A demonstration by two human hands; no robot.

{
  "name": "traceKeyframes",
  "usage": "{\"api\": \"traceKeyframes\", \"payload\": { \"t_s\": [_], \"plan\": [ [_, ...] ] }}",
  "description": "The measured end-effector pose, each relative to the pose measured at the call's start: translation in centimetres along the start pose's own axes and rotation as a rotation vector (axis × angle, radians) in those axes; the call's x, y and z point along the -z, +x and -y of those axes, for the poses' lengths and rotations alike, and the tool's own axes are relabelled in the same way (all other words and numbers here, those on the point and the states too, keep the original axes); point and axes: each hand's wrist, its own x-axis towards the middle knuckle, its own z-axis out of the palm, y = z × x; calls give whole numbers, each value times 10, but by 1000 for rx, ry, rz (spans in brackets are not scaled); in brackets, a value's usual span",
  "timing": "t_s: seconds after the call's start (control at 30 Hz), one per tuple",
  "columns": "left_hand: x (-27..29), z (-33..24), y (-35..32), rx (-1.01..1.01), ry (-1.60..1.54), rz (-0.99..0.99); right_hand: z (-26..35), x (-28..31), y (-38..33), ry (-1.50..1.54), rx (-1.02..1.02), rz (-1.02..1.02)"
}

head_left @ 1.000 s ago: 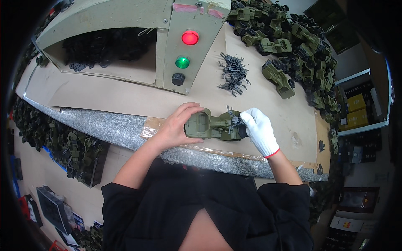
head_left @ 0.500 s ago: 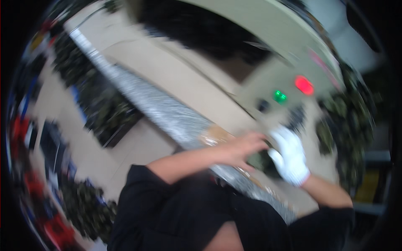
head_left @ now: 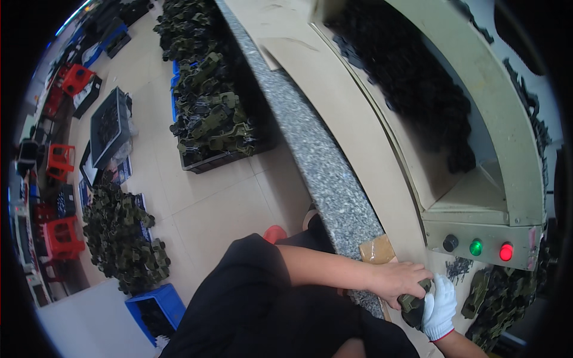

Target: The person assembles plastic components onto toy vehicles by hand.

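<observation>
In the head view, a green toy vehicle (head_left: pixel 412 305) sits at the lower right of the frame, over the counter (head_left: pixel 334 173). Its visible body runs steeply, from upper right toward lower left; the hands cover much of it, so which end is the front cannot be told. The left forearm crosses from the lower middle, sloping slightly down to the right, and the bare left hand (head_left: pixel 401 281) curls its parted fingers over the vehicle, gripping it. The right forearm rises from the lower right; the white-gloved right hand (head_left: pixel 440 307) points its fingers upward, close together, against the vehicle's right side. Whether they close on anything cannot be told.
</observation>
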Motion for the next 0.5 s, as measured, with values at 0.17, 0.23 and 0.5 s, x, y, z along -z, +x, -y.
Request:
{"api": "traceKeyframes", "payload": {
  "t_s": [0.17, 0.23, 0.5],
  "plan": [
    [-7, 4, -3, -33, 2, -103, -1, -2, 1, -75, -12, -35],
    [-5, 0, -3, -74, 9, -113, -2, -5, -6, -148, 65, -170],
    [-6, -5, 1, -190, 173, -50, 38, 29, 8, -7, -117, 50]
  ]
}}
